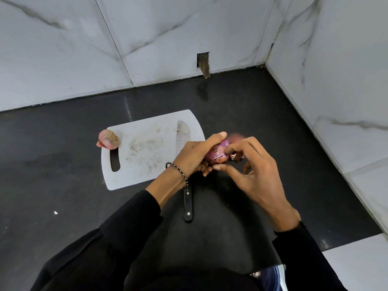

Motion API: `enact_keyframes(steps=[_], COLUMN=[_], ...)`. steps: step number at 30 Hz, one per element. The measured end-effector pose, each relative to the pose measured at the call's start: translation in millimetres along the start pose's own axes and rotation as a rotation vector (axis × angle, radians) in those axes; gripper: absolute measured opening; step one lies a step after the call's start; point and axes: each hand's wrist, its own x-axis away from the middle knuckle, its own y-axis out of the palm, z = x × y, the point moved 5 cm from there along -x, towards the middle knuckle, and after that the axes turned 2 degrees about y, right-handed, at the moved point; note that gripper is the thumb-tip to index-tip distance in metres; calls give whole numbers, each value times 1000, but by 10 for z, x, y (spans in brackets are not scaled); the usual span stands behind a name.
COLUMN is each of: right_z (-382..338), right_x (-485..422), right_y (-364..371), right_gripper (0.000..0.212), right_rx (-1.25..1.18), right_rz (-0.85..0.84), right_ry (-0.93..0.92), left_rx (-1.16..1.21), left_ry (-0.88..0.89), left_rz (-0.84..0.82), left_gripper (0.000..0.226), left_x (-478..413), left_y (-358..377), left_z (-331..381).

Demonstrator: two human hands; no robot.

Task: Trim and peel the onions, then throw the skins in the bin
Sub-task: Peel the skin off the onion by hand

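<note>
My left hand (194, 153) grips a red onion (217, 154) above the right edge of the white cutting board (142, 150). My right hand (255, 164) pinches loose purple skin at the onion's right side with thumb and forefinger. A second red onion (108, 139), skin still on, sits at the board's far left corner. A knife lies along the board's right side, its blade (182, 133) on the board and its black handle (188, 204) on the counter, the middle hidden under my left wrist.
The dark counter (63, 164) runs to marble walls behind and on the right. A small opening (203, 64) sits in the back wall. A white speck (55, 212) lies on the counter at the left. No bin shows.
</note>
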Motion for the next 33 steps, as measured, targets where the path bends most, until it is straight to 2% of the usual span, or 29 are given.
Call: enact_keyframes(steps=[4,10,16,22,27,31,33], right_z=[-10,-49,-53,-55,-62,-36,-18], right_x=[-9,-39,-27,26,-16,-29,-34], right_y=[13,48,134,122,21,-50,-29], right_gripper=[36,34,30,25,35,18,14], right_rx=[2,48,82,122,-42,-125,-59], right_rz=[-25,-69,-76,32,87,166,153], right_ry=[19,28,23,16,37,-4,-11], left_rx=[-54,-85,-108,11,23,31,52], left_ry=[-1,-28,-53,-100,-88,-110,-137], left_rz=[7,12,36,39,20,22,24], left_gripper=[67,76,67,67,68,69,67], left_x=[25,-1,10,-8,-12,-3,5], left_y=[3,-29,-50,-57,-41,-22,-7], left_z=[3,-51,-59,-26,30,20,-3])
